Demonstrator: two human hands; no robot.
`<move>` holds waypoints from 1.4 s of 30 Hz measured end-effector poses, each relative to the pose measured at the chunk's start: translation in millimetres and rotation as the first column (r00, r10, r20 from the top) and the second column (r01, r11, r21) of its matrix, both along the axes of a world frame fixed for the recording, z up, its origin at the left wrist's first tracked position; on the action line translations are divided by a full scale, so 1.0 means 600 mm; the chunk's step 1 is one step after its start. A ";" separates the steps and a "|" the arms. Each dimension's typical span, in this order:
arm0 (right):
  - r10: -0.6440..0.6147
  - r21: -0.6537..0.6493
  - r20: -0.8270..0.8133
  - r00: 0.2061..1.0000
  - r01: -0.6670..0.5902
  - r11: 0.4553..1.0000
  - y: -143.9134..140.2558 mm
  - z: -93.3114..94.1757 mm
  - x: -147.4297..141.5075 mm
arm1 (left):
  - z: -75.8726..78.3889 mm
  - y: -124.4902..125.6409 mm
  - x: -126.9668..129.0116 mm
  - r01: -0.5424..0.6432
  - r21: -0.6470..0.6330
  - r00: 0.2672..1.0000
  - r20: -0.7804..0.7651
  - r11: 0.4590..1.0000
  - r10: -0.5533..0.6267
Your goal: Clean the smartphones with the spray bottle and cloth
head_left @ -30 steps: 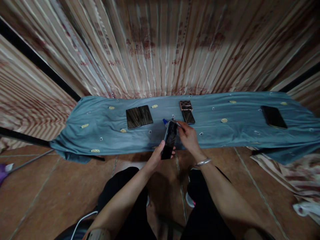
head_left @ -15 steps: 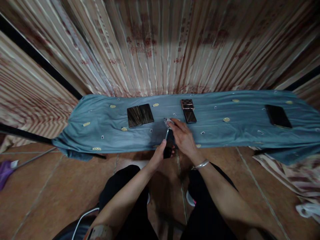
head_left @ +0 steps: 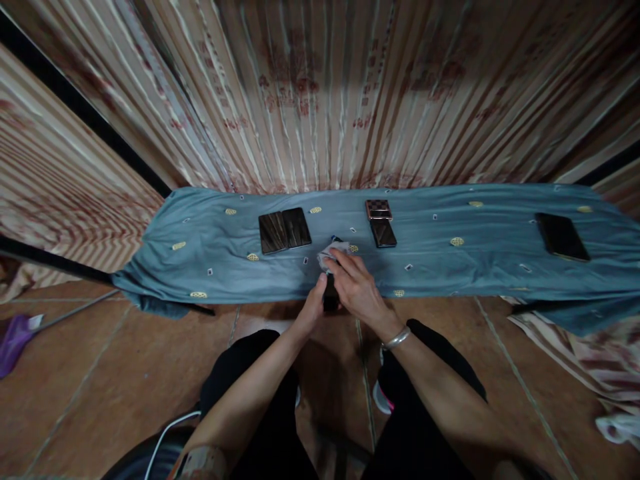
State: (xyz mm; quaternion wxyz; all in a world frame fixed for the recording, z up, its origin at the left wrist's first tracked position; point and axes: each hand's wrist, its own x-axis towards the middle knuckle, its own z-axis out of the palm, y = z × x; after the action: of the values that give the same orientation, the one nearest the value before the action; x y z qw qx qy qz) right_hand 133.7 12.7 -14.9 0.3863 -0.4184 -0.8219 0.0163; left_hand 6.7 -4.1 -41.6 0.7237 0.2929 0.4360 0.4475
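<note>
**Phone gripped low, cloth on top**

Your left hand (head_left: pixel 311 308) clamps the slim black glass-faced phone (head_left: pixel 331 299) by its edges; your right hand (head_left: pixel 353 288) presses a crumpled white cloth (head_left: pixel 330 255) onto it. It looks stiff, light, slippery and breakable, so hold the side rims. Since a second ago, it has dropped lower and your right hand now covers it, over the blue-draped bench (head_left: pixel 450 267).

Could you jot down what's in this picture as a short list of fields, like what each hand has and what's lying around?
left hand: grips a dark phone from below
right hand: presses a pale cloth on the phone's upper end
surface: blue-grey sheet with small yellow motifs
on the sheet: pair of dark phones at left; checkered case and dark phone at middle; black phone at far right
wrist: silver bangle on the right arm
</note>
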 end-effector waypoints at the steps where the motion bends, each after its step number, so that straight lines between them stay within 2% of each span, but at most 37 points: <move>1: -0.023 -0.018 -0.021 1.000 0.022 1.000 0.004 0.001 0.003 | -0.001 -0.003 0.001 0.016 -0.003 1.000 0.005 1.000 -0.016; 5: -0.110 -0.080 -0.113 0.988 0.101 0.992 0.021 -0.003 0.017 | 0.003 -0.014 0.007 0.071 -0.053 0.996 0.059 0.996 -0.068; 10: -0.075 -0.125 -0.140 0.987 0.057 0.991 0.025 -0.013 0.019 | 0.025 -0.018 0.008 0.088 -0.123 0.982 0.175 0.989 -0.066; 17: -0.059 -0.130 -0.124 0.990 0.043 0.991 0.011 -0.016 0.004 | 0.043 -0.012 0.003 0.039 -0.181 0.979 0.204 0.983 -0.001; 25: 0.004 -0.154 -0.102 0.995 -0.020 0.988 -0.008 -0.010 -0.007 | 0.063 -0.005 0.000 -0.076 -0.208 0.973 0.199 0.975 0.118; 28: 0.039 -0.148 -0.087 0.995 -0.051 0.988 -0.016 -0.010 -0.013 | 0.062 -0.001 -0.001 -0.122 -0.216 0.969 0.185 0.969 0.164; 36: 0.102 -0.172 -0.127 0.987 -0.123 0.977 -0.039 -0.006 -0.031 | 0.041 0.011 -0.010 -0.264 -0.261 0.934 0.171 0.929 0.313; 39: 0.145 -0.156 -0.138 0.980 -0.166 0.974 -0.047 -0.005 -0.036 | 0.043 0.017 -0.018 -0.235 -0.272 0.936 0.194 0.933 0.293; 42: 0.185 -0.141 -0.141 0.973 -0.205 0.969 -0.051 -0.008 -0.039 | 0.046 0.020 -0.029 -0.141 -0.319 0.947 0.231 0.937 0.221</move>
State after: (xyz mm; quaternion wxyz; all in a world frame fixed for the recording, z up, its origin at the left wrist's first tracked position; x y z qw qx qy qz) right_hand 110.2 -17.8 -19.5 0.4005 -0.3623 -0.8291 0.1447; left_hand -10.8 8.2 -14.2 0.7664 0.0763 0.4238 0.4766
